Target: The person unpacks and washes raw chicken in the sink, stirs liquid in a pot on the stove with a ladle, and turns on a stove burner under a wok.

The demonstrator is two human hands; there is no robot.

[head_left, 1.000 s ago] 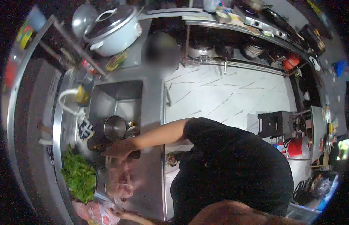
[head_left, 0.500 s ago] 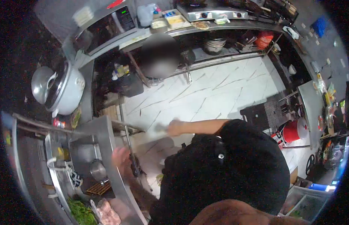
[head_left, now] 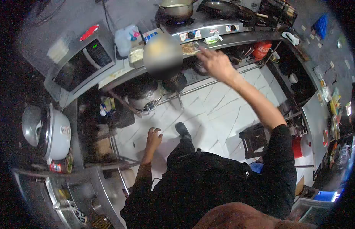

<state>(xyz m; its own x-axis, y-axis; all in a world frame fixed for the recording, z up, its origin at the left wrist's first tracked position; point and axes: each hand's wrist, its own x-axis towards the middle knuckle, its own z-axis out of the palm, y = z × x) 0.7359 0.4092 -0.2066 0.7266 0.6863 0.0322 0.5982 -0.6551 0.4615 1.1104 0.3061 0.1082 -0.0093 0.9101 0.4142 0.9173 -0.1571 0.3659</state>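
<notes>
My right hand [head_left: 217, 65] is stretched out, fingers apart and empty, just in front of the stove counter's front edge [head_left: 238, 38]. Closest to its fingertips is a flat brownish item [head_left: 190, 48] on that counter, with no contact that I can make out. My left hand [head_left: 153, 139] hangs lower over the white floor, loosely bent with fingers apart, holding nothing visible. Behind the counter edge stands the gas stove [head_left: 211, 35], where a pot [head_left: 176, 9] sits over a blue flame. A dark pan [head_left: 218, 7] is beside it.
A microwave [head_left: 84, 66] stands at the upper left, and a large rice cooker [head_left: 57, 131] at the left. Pots, including a steel one [head_left: 145, 95], fill the low shelf. A dark stool [head_left: 253, 141] and a red container [head_left: 300, 146] are at the right. The sink [head_left: 82, 194] is lower left.
The view has swung from the sink to the stove side. My right hand has risen towards the stove counter. My left hand has moved off the sink edge and over the floor.
</notes>
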